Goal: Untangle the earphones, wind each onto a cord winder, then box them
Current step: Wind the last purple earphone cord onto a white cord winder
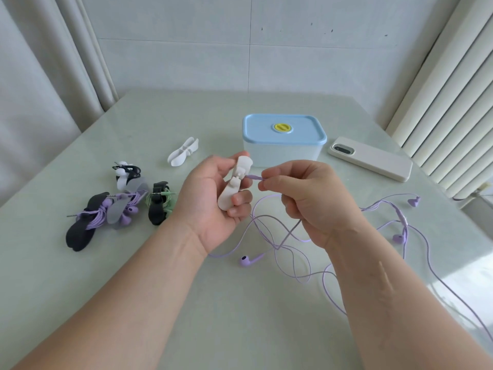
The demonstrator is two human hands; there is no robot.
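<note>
While my left hand [210, 198] grips a white cord winder [234, 182], my right hand [306, 201] pinches the purple plug [254, 177] at its middle. The loose purple earphones [245, 260] lie on the table [133, 276] below. Behind stands the box [282, 154], lid on, with a phone [370, 161] just beside it. Wound winders [106, 212] and a spare winder [183, 152] lie to the left.

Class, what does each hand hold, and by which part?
Left hand: white cord winder, lower end. Right hand: purple earphone plug, by its cord end.

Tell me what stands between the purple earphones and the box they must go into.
The blue lid sits closed on the box, barring the way in. The purple earphones lie loose, not yet wound on the white winder in the left hand.
</note>
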